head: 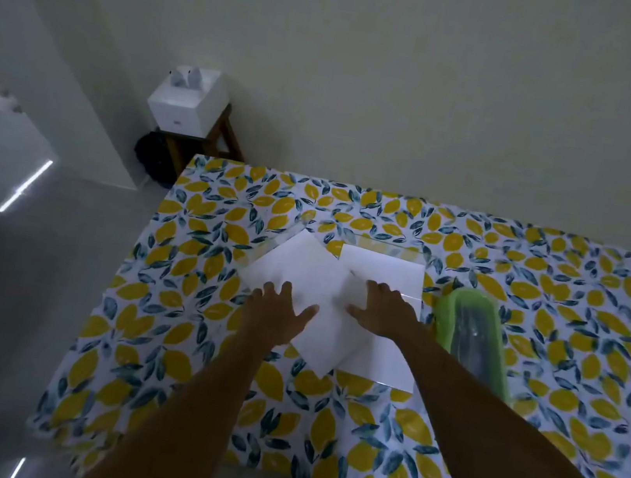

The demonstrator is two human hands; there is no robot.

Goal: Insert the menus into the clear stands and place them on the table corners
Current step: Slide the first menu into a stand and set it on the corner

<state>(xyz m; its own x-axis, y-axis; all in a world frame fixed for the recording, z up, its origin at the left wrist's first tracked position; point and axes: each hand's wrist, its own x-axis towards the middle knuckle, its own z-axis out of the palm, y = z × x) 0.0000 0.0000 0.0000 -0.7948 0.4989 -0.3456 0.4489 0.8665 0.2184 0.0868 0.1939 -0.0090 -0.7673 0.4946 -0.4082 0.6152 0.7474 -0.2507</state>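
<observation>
Two white menu sheets lie flat on the lemon-print tablecloth (205,365). The left menu sheet (313,271) is turned diagonally and overlaps the right menu sheet (387,270), which lies square. Each seems to sit in a clear stand lying flat: a clear edge of the left stand (285,240) shows at its upper left, and a clear strip of the right stand (386,245) shows beyond the right sheet. My left hand (278,311) rests open, fingers spread, on the diagonal sheet. My right hand (383,310) lies open on the sheets where they overlap.
A green-rimmed clear container (471,335) lies on the table just right of the sheets. The table's left edge drops to a grey floor. A white box (186,105) on a wooden stool stands by the far wall, beyond the table's far left corner.
</observation>
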